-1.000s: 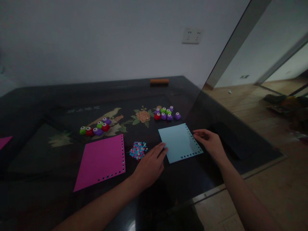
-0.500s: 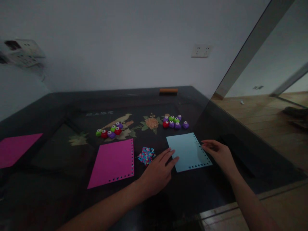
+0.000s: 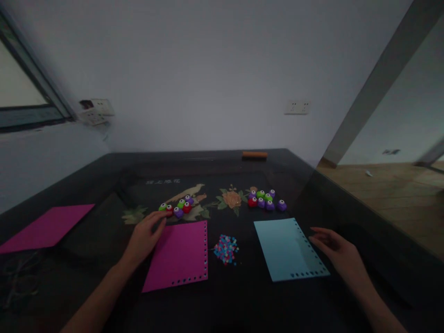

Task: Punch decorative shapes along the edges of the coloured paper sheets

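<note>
My left hand [image 3: 147, 233] reaches over the upper left corner of a magenta sheet [image 3: 182, 254], fingers stretched out and thumb apart. Its fingertips are at a red eyeball-topped piece [image 3: 169, 210] in the left cluster of green, red and purple pieces; whether they touch it I cannot tell. My right hand [image 3: 336, 249] hovers by the right edge of a light blue sheet [image 3: 286, 247], its fingers loosely bent and nothing visible in them. Both sheets have rows of holes along the right and bottom edges. A heap of tiny pink, blue and white beads [image 3: 226, 249] lies between the sheets.
Behind the blue sheet sits another cluster of eyeball-topped pieces [image 3: 265, 199]. A second magenta sheet [image 3: 52, 226] lies at the left, scissors [image 3: 21, 280] in front of it. A brown cylinder [image 3: 255, 154] rests along the back edge of the dark table [image 3: 239, 305], against the wall.
My left hand has gone from the blue sheet and bead heap leftward to the left cluster. My right hand remains beside the blue sheet. The camera view has shifted up and to the left.
</note>
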Tool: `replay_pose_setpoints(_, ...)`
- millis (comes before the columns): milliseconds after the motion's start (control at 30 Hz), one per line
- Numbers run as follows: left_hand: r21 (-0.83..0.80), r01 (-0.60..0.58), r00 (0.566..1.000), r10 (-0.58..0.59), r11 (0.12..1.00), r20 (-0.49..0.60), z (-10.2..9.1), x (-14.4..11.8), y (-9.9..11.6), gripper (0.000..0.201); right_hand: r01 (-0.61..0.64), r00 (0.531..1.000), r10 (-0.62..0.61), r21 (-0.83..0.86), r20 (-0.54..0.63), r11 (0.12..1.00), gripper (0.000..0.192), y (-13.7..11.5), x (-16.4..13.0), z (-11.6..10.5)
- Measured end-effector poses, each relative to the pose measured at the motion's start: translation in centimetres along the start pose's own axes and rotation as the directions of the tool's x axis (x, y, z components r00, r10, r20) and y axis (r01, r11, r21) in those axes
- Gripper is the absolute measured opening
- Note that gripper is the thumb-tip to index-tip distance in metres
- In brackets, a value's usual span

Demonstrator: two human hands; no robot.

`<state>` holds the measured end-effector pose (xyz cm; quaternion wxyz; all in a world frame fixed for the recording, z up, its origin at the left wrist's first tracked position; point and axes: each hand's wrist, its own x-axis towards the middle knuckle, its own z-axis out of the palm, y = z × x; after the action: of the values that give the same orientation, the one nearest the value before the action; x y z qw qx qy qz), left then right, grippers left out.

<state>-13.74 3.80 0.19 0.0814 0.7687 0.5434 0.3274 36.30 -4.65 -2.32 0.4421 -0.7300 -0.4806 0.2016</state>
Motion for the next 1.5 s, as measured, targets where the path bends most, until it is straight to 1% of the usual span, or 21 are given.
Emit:
replay_pose_setpoints(67, -0.018, 0.072, 0.997, -0.072, 0.997, -0.036, -0.8, 0.1, -1.0, 0.032, 0.003, 1.0, -0.003, -0.021, -0.011, 1.0, 0.046, -0.3, 0.0, -0.3)
replay_pose_setpoints(133, -0.029, 0.097, 0.995, -0.098, 0.995, -0.029, -1.2, 0.2, -1.2, 0.033, 0.023, 0.999, -0.024, -0.054, -0.025, 0.998, 0.045, -1.2, -0.2, -0.5)
replay_pose_setpoints(233, -0.043, 0.072, 0.993, -0.067, 0.996, 0.1, -1.3, 0.4, -1.3, 0.032, 0.11, 0.993, -0.113, -0.131, -0.017, 0.985, 0.041, -4.1, -0.7, 0.1)
replay_pose_setpoints(300, -0.035, 0.066, 0.985, -0.059, 0.997, 0.163, -1.1, 0.3, -1.4, 0.031, 0.228, 0.974, -0.226, -0.144, 0.03, 0.963, 0.038, -7.0, -1.1, 1.2)
replay_pose_setpoints(333, -0.029, 0.065, 0.981, -0.059, 0.997, 0.187, -1.1, 0.2, -1.5, 0.031, 0.305, 0.952, -0.298, -0.144, 0.067, 0.941, 0.036, -8.6, -1.3, 2.1)
replay_pose_setpoints(367, -0.028, 0.058, 0.977, -0.051, 0.998, 0.206, -1.0, 0.2, -1.6, 0.031, 0.387, 0.921, -0.375, -0.126, 0.108, 0.913, 0.033, -10.4, -1.5, 3.1)
replay_pose_setpoints(400, -0.032, 0.043, 0.973, -0.035, 0.999, 0.229, -1.0, 0.1, -1.7, 0.031, 0.467, 0.878, -0.446, -0.103, 0.174, 0.878, 0.03, -12.1, -1.6, 4.2)
replay_pose_setpoints(467, -0.043, 0.005, 0.965, 0.006, 0.999, 0.261, -1.0, 0.0, -1.7, 0.031, 0.607, 0.766, -0.561, -0.066, 0.315, 0.792, 0.024, -15.5, -1.6, 6.5)
replay_pose_setpoints(533, -0.043, -0.018, 0.958, 0.029, 0.999, 0.284, -1.1, -0.1, -1.8, 0.034, 0.716, 0.639, -0.632, -0.04, 0.439, 0.697, 0.024, -18.3, -1.6, 8.8)
replay_pose_setpoints(567, -0.04, -0.02, 0.954, 0.031, 0.999, 0.298, -1.0, -0.2, -1.8, 0.035, 0.757, 0.585, -0.652, -0.037, 0.482, 0.652, 0.024, -19.5, -1.5, 10.0)
replay_pose_setpoints(600, -0.035, -0.016, 0.949, 0.026, 0.999, 0.313, -1.0, -0.2, -1.9, 0.038, 0.786, 0.549, -0.663, -0.045, 0.508, 0.616, 0.025, -20.4, -1.6, 11.3)
replay_pose_setpoints(667, -0.016, -0.007, 0.936, 0.012, 1.0, 0.351, -1.0, -0.3, -2.0, 0.046, 0.811, 0.53, -0.655, -0.096, 0.539, 0.577, 0.025, -21.5, -1.9, 13.9)
replay_pose_setpoints(733, 0.002, -0.007, 0.924, 0.006, 1.0, 0.383, -0.9, -0.5, -2.0, 0.056, 0.839, 0.497, -0.608, -0.164, 0.619, 0.519, 0.027, -21.7, -2.5, 16.5)
replay_pose_setpoints(800, 0.007, -0.018, 0.916, 0.014, 1.0, 0.402, -0.9, -0.6, -1.9, 0.061, 0.844, 0.491, -0.53, -0.224, 0.692, 0.488, 0.029, -21.1, -3.1, 18.8)
replay_pose_setpoints(867, 0.005, -0.023, 0.912, 0.019, 1.0, 0.411, -0.8, -0.7, -1.7, 0.064, 0.841, 0.499, -0.479, -0.272, 0.722, 0.467, 0.033, -20.2, -3.6, 20.5)
replay_pose_setpoints(967, 0.037, -0.023, 0.909, 0.006, 0.999, 0.418, -0.6, -0.7, -1.4, 0.069, 0.847, 0.503, -0.461, -0.31, 0.731, 0.432, 0.043, -19.0, -4.0, 21.9)
replay_pose_setpoints(1067, 0.083, -0.027, 0.907, -0.011, 0.996, 0.422, -0.3, -0.7, -1.4, 0.07, 0.856, 0.497, -0.466, -0.326, 0.732, 0.401, 0.048, -18.4, -4.1, 22.1)
replay_pose_setpoints(1200, 0.099, -0.042, 0.91, -0.003, 0.994, 0.414, -0.1, -0.6, -1.4, 0.07, 0.865, 0.487, -0.473, -0.332, 0.735, 0.375, 0.042, -18.4, -4.2, 21.7)
replay_pose_setpoints(1267, 0.101, -0.049, 0.91, 0.003, 0.994, 0.415, -0.1, -0.6, -1.4, 0.07, 0.863, 0.491, -0.473, -0.336, 0.731, 0.377, 0.037, -18.5, -4.3, 21.5)
replay_pose_setpoints(1433, 0.112, -0.042, 0.901, -0.01, 0.993, 0.433, -0.3, -0.6, -1.3, 0.07, 0.856, 0.502, -0.523, -0.308, 0.689, 0.416, 0.017, -18.6, -4.1, 21.4)
replay_pose_setpoints(1500, 0.116, -0.042, 0.899, -0.013, 0.992, 0.437, -0.3, -0.5, -1.2, 0.07, 0.831, 0.532, -0.537, -0.284, 0.654, 0.478, 0.016, -18.4, -3.9, 21.6)
